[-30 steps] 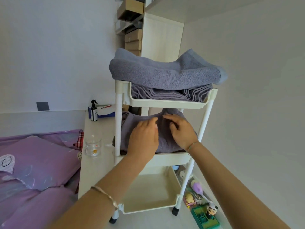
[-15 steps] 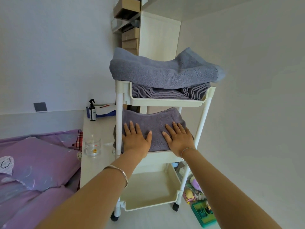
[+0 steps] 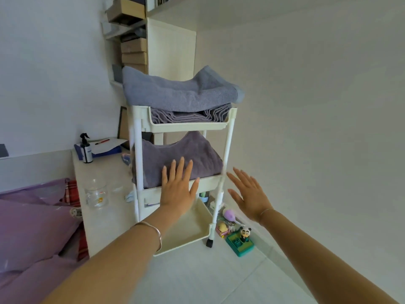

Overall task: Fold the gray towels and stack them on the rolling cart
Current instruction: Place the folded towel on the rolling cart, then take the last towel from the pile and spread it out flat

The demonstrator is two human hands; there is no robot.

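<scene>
head view: rolling cart [image 3: 228, 137] stands on the floor against a pale surface [image 3: 103, 216], beside a bed [image 3: 32, 227] with purple bedding. top tier carries a stack of folded gray towels [image 3: 188, 116], with a larger blue-gray towel [image 3: 175, 95] draped over them, its ends riding up past the rim. middle tier holds one folded gray towel [image 3: 179, 156], sagging forward to the front lip, likely pushed in flat so it clears the tier above. bottom tier shows nothing in it. left hand [image 3: 177, 189] is spread flat, fingers apart, holding nothing; fingertips overlap the middle towel's front edge, palm over the tier lip, though actual contact cannot be told. right hand [image 3: 252, 196] is spread and empty too, in the air just right of the cart's front post, clear of the towel. judgement: the middle-tier placement looks finished; both hands are free for a next towel. on the surface: a spray bottle [image 3: 86, 149] and a glass jar [image 3: 96, 195], both apart from the cart. small toys [image 3: 238, 238] sit on the floor by the cart's caster.
</scene>
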